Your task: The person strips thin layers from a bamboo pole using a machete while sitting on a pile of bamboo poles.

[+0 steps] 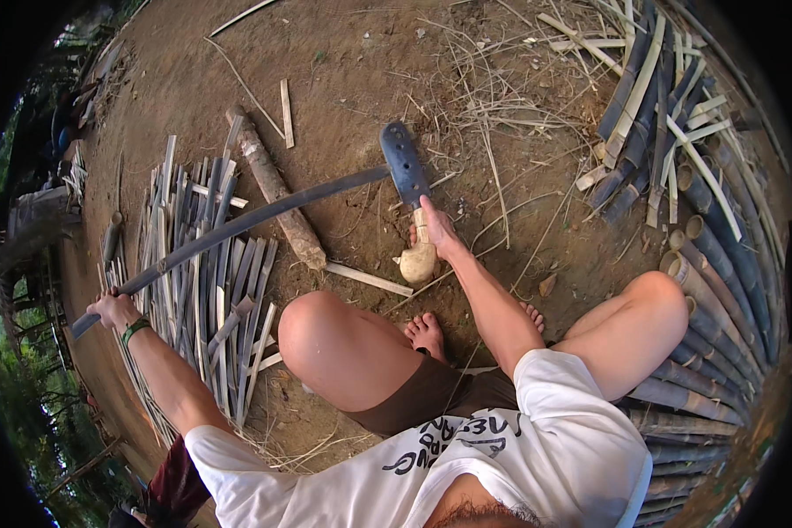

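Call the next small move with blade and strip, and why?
Probably draw the blade along the strip. The right hand grips the handle with the blade meeting the strip's far end, the left hand holds the near end out to the side, so the strip is braced for a shaving stroke.

machete (407, 165): 1 | long bamboo strip (238, 227): 1 | log (277, 189): 1 | bamboo piles: 2 (slats (207, 290) left, poles (704, 264) right)

bamboo poles (713, 290) cut off at rim
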`<act>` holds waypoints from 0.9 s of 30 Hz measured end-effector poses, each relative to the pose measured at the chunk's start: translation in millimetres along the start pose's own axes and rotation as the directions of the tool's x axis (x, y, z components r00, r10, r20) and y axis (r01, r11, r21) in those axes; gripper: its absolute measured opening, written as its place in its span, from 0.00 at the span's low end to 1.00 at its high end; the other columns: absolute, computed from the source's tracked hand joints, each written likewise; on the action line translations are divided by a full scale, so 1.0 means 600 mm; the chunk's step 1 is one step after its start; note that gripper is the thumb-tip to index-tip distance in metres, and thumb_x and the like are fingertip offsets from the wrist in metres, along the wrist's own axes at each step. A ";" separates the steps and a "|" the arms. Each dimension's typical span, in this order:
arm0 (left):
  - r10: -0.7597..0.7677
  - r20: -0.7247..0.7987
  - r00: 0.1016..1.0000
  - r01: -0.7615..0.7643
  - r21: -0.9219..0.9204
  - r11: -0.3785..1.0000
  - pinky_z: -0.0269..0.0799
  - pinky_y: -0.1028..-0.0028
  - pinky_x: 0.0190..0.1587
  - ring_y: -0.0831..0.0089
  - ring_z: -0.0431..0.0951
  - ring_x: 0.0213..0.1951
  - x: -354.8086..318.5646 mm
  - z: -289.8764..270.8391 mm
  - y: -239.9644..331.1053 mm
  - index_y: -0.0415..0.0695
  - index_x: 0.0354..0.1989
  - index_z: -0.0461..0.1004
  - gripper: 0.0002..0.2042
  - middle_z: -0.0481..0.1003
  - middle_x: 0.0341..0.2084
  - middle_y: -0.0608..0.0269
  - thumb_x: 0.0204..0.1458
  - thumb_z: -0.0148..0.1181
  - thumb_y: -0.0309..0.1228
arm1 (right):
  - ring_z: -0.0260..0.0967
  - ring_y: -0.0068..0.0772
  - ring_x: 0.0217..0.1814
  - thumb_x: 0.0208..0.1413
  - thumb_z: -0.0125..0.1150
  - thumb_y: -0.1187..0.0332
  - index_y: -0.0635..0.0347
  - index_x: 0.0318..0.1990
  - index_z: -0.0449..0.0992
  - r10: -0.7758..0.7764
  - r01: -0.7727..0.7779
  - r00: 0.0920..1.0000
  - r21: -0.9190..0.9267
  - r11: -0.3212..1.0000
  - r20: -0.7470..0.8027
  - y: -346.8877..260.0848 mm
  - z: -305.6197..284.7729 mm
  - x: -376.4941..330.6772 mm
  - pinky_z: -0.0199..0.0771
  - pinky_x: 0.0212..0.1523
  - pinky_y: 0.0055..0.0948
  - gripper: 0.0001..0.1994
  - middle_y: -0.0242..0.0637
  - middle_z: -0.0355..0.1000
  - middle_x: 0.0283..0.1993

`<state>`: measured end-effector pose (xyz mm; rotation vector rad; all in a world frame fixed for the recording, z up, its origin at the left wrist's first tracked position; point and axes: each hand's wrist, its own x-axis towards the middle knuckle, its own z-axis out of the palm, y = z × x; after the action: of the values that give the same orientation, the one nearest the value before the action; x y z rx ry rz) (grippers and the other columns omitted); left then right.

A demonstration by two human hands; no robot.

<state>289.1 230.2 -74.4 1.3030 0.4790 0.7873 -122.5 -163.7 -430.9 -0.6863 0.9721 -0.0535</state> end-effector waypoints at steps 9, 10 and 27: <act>-0.016 0.014 1.000 0.017 -0.020 1.000 0.66 0.71 0.21 0.69 0.66 0.17 0.069 -0.078 0.004 0.37 0.29 0.64 0.25 0.70 0.21 0.59 0.66 0.41 0.50 | 0.69 0.29 0.16 0.62 0.48 0.40 0.62 0.33 0.72 0.058 -0.045 0.996 -0.168 0.985 0.074 -0.005 -0.033 -0.021 0.73 0.18 0.33 0.28 0.34 0.70 0.18; -0.005 0.020 1.000 0.005 -0.014 1.000 0.66 0.71 0.21 0.69 0.66 0.17 0.074 -0.078 -0.003 0.37 0.28 0.65 0.26 0.69 0.20 0.60 0.66 0.40 0.51 | 0.68 0.28 0.16 0.61 0.48 0.39 0.60 0.32 0.72 0.030 -0.026 0.999 -0.137 0.990 0.031 0.003 -0.020 -0.025 0.72 0.18 0.32 0.29 0.34 0.69 0.18; -0.093 -0.293 0.952 0.099 0.005 0.995 0.73 0.71 0.18 0.65 0.73 0.17 0.063 -0.179 -0.018 0.34 0.26 0.68 0.25 0.75 0.22 0.52 0.63 0.45 0.48 | 0.67 0.29 0.16 0.60 0.49 0.37 0.58 0.31 0.71 -0.026 0.026 1.000 -0.104 0.994 0.000 0.100 0.043 -0.067 0.71 0.19 0.32 0.29 0.35 0.69 0.18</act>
<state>239.8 328.9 -104.9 1.1764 0.7831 0.8999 -140.9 -89.5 -424.9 -0.7946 0.9719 -0.0261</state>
